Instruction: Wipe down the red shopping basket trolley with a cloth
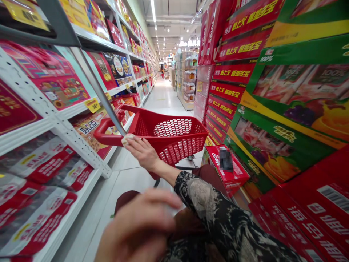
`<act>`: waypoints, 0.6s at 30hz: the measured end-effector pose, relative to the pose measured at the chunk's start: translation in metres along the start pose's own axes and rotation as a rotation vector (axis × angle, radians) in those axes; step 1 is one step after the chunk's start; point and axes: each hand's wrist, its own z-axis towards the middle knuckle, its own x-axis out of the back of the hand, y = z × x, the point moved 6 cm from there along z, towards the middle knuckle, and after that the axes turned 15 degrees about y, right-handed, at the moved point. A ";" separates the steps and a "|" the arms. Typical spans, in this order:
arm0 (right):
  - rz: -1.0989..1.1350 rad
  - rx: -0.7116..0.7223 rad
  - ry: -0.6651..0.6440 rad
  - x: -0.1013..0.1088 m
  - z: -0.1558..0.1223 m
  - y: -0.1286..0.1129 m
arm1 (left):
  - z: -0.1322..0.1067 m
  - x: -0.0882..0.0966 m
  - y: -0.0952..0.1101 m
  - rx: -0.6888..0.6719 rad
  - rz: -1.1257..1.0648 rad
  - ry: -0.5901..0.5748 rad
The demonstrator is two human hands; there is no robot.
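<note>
A long supermarket aisle with a pale tiled floor runs ahead. White perforated steel shelving lines the left side, carrying flat red and multicoloured gift boxes and a yellow price tag. Stacked green-and-yellow juice cartons and red printed cartons form the right side. A red carton with a blurred patch sits at the foot of the stack.

A red moulded-plastic shopping cart with a lattice-walled basket stands in the aisle, directly ahead of the person. It is judged to be light and stiff, and it should roll easily on its small wheels. The recommended holding point is its rounded red loop handle.

The right hand, extending from a black-and-beige patterned sleeve, is at the cart's near rim. Its fingers lie across the plastic, but it cannot be determined whether they close around it. The left hand is close to the camera, blurred and well below the cart. Its fingers are curved, and no held object can be identified.
</note>
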 end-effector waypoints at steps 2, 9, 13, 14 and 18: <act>-0.018 -0.024 0.042 0.005 0.015 0.004 | 0.023 0.013 -0.052 0.095 0.262 0.338; 0.007 0.070 -0.097 -0.014 -0.011 -0.005 | 0.009 0.022 -0.224 0.530 0.928 0.344; 0.028 0.136 -0.204 -0.032 -0.050 -0.013 | -0.009 0.017 -0.249 0.535 1.040 0.188; 0.036 0.150 -0.233 -0.035 -0.059 -0.013 | -0.011 0.015 -0.250 0.514 1.055 0.166; 0.075 0.168 -0.346 -0.039 -0.086 -0.012 | -0.009 0.009 -0.253 0.447 1.087 0.098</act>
